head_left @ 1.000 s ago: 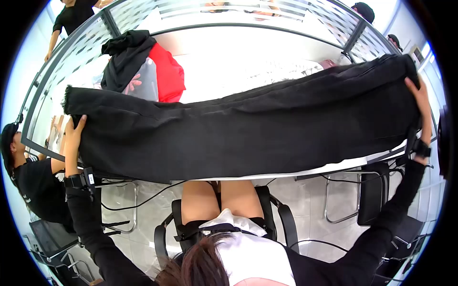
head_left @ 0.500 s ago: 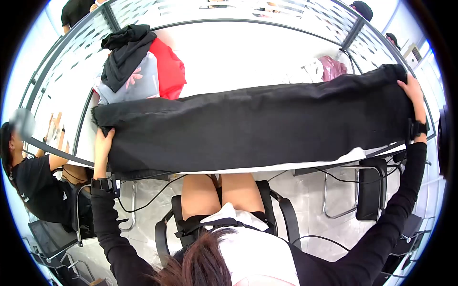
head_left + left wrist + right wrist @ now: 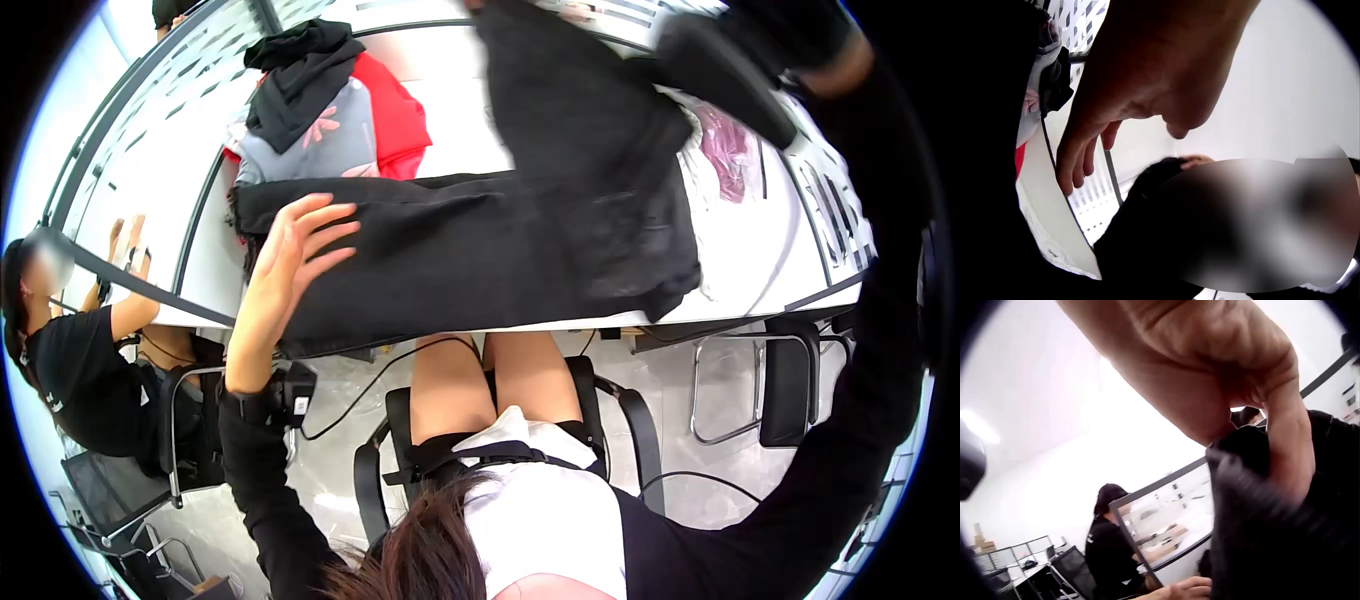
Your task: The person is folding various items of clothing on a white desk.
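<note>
Long black trousers (image 3: 420,260) lie across the table, their frayed end at the left. Their right part is lifted and blurred, rising toward the top of the head view and folding back over the rest. My right hand (image 3: 1210,356) pinches the edge of the raised black cloth (image 3: 1272,550) in the right wrist view; in the head view it is mostly out of frame. Fingers spread and slightly bent, my left hand (image 3: 295,245) hovers by the left part of the trousers. It holds nothing, as the left wrist view shows too.
Behind the trousers at left lies a pile of clothes (image 3: 310,130) in black, grey and red. A pink plastic-wrapped item (image 3: 728,155) sits at the right. A grey-framed divider (image 3: 150,285) borders the table, and another person (image 3: 95,370) sits beyond it at left.
My left hand has let go of the trousers' left end and moved right. My right hand has lifted the right end up and leftward, folding it back. The pink item now shows more.
</note>
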`<state>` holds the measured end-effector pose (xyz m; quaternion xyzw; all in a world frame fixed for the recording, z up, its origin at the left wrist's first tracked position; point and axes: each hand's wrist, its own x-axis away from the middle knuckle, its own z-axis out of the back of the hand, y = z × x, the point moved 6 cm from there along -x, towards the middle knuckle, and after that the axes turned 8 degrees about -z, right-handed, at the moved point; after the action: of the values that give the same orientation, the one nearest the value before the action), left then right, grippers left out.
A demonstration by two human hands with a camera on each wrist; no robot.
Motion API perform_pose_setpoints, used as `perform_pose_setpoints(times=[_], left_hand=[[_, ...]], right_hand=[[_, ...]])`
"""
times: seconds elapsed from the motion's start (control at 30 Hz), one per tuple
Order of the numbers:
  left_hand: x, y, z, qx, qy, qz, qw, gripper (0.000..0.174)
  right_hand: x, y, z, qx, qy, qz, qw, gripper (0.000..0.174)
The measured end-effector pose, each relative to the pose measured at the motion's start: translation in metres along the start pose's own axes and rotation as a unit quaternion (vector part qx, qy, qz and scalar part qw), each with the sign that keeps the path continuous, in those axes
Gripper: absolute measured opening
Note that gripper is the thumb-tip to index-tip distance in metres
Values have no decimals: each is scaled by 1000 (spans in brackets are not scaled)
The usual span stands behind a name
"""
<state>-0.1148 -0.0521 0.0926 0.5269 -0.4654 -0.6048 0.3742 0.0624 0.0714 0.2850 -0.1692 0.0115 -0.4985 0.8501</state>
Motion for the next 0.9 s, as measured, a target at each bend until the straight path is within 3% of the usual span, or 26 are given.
perform_pose_setpoints(times=[0.03,0.07,0.13,0.2,0.23,0.27,0.3,0.33,0.37,0.43,0.5,0.53,0.57,0.63,0.7,0.83,0.87,0.9], left_hand=[[-1,4,-6,87,-24,5,996,62],[2,4,1,121,20,37,992,73],[13,5,13,278,53,22,959,69],[26,-32,53,355,79,59,930,68],[48,-67,94,257,241,162,922,73],[66,-82,108,217,263,229,912,75],[71,-94,121,191,242,183,933,75],[81,-87,124,80,267,174,944,73],[88,-78,125,-32,288,160,944,71],[91,-86,142,-173,265,149,937,70],[93,-75,142,-289,250,131,915,72],[89,-57,127,-336,247,115,901,73],[84,-43,115,-383,243,99,886,74],[81,-54,116,-344,220,135,903,74],[76,-81,128,-269,197,172,927,73],[72,-67,121,-205,222,16,953,62],[74,-68,123,-203,241,44,948,59],[77,-68,124,-370,234,48,898,60]], right_hand=[[-8,-35,-18,-6,-3,71,997,21],[-12,-67,-35,-11,-5,142,990,20],[-15,-113,-62,-19,-5,276,961,19],[-29,-115,-87,5,-33,326,945,27],[-51,-99,-98,31,-59,311,948,36],[-72,-80,-109,58,-83,295,950,45],[-85,-57,-129,83,-107,278,951,54],[-81,0,-131,-10,74,203,976,56],[-34,31,-119,-38,19,145,988,55],[-33,123,-138,11,113,97,989,44],[-18,204,-144,-10,120,-51,991,50],[-4,238,-148,-41,192,-55,979,59],[10,260,-156,-70,148,-101,981,65],[42,271,-177,-246,-40,-193,949,73],[68,263,-198,-385,-123,-146,903,72],[67,255,-224,-385,-99,-139,907,60],[65,257,-226,-363,-89,-175,911,55],[65,257,-229,-371,-92,-173,908,55]])
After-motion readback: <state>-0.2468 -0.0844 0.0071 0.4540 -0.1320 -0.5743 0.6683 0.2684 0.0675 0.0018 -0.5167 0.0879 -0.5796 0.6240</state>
